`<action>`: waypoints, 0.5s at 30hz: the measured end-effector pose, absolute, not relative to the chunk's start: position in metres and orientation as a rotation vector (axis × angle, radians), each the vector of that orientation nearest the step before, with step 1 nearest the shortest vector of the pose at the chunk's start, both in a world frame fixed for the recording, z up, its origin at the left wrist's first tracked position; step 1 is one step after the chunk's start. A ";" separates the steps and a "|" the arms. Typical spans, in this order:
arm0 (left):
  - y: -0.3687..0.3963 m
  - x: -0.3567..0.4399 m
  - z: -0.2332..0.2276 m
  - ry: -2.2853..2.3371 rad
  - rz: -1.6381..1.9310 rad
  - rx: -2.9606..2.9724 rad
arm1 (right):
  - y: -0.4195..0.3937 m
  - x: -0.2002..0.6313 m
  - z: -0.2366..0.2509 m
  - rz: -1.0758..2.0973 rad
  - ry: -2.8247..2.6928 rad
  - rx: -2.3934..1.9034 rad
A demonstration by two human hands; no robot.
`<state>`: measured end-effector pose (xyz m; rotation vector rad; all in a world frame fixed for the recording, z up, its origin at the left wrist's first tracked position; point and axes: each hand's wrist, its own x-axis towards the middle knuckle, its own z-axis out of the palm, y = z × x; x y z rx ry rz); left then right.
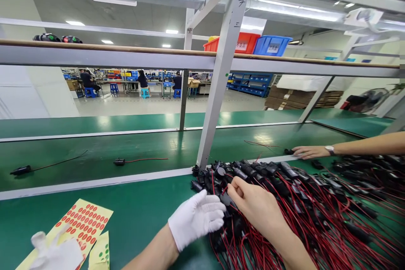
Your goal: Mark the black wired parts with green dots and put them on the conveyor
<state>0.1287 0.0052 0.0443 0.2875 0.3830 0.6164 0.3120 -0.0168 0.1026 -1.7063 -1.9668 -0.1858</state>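
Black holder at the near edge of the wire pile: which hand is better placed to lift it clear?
Probably the right hand: its fingertips already pinch the black holder, while the gloved left hand lies open beside it.

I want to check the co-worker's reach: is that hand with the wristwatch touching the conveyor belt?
Touching. The head view shows the co-worker's hand lying flat on the green conveyor belt, its fingers at a small black part.

bright overhead tube lights (294, 10) glare on the green bench (133, 215) (edges bowed, far hall perhaps slightly soft).
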 end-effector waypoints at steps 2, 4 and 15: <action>0.004 0.134 0.036 0.384 0.563 0.287 | -0.016 0.314 0.098 -0.270 -1.954 -1.712; 0.000 0.138 0.031 0.370 0.516 0.293 | -0.018 0.316 0.098 -0.331 -1.967 -1.676; -0.017 0.135 0.063 0.140 0.728 0.134 | -0.059 0.305 0.118 -0.739 -2.288 -0.928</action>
